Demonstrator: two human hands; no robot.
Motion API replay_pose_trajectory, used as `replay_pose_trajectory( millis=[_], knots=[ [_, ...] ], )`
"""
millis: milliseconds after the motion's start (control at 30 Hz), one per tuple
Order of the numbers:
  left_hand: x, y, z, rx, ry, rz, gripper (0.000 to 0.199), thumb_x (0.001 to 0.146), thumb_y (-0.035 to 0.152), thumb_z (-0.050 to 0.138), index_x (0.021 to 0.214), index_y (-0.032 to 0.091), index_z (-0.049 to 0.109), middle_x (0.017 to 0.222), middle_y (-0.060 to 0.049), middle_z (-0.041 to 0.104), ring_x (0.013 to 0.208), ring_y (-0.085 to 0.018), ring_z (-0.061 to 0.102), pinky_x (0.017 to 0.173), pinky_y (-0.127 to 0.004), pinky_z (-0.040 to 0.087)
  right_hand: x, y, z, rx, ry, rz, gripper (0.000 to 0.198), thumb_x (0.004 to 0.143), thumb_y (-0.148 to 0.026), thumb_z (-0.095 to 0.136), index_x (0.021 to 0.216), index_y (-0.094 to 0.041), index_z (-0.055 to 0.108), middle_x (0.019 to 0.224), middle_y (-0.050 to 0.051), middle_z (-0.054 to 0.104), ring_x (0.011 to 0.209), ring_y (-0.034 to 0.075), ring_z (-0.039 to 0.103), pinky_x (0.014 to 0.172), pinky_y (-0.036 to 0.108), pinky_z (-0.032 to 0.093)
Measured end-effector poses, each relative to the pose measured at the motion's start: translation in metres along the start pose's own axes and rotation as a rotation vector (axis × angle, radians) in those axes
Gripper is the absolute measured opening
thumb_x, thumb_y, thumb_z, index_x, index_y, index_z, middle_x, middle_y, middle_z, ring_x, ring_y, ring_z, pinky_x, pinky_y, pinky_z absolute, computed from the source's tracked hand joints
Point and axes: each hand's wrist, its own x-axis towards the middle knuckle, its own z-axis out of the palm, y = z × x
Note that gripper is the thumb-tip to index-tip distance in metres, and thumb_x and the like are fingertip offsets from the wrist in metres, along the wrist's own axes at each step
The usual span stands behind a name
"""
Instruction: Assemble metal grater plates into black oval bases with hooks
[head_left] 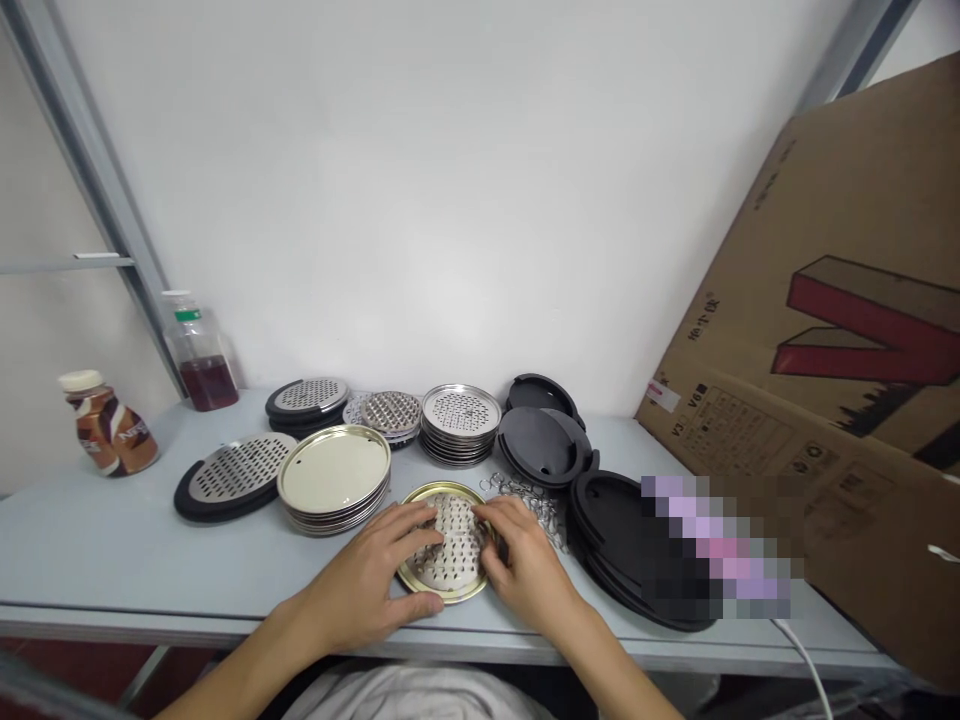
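A round metal grater plate (454, 555) lies face up within a gold-rimmed round lid (441, 488) near the table's front edge. From the left, my left hand (375, 570) holds it, with fingertips on the perforated face and the thumb at the near rim. My right hand (525, 560) grips the right side, its fingers bent over the edge and its thumb on the plate. Just behind my right hand is a pile of small wire rings (540, 500). To the left stands a stack of gold-coloured round lids (334, 468).
Graters in black holders (240, 470) lie at left. A stack of perforated discs (460, 412) and coarser grater discs (391, 412) stand behind. Black round bases (615, 530) pile up at right, beside a cardboard box (750, 400). Two bottles, one brown-labelled (109, 425), one with red liquid (206, 375), stand left.
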Motion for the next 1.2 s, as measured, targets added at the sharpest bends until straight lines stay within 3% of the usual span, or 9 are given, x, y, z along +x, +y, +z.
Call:
replay_pose_trajectory(
  millis=[167,1200],
  knots=[
    [0.0001,0.002,-0.0008,-0.017,0.019,-0.006,0.052,0.078,0.045,0.078,0.123,0.025,0.065,0.143,-0.011,0.054,0.135,-0.033,0.044,0.113,-0.051,0.037,-0.0002,-0.0016,-0.0005,0.008,-0.016,0.002,0.049,0.073,0.001,0.051,0.116,-0.018,0.064,0.107,0.011,0.067,0.106,0.026,0.055,0.095,0.045,0.044],
    [-0.0009,-0.0018,0.0009,-0.059,0.036,-0.006,0.052,0.078,0.046,0.077,0.124,0.025,0.065,0.147,-0.01,0.052,0.138,-0.033,0.042,0.114,-0.053,0.036,-0.0004,0.0002,0.0002,-0.008,-0.013,-0.015,0.051,0.074,0.001,0.051,0.119,-0.017,0.065,0.11,0.012,0.067,0.109,0.026,0.055,0.098,0.046,0.044]
  ],
)
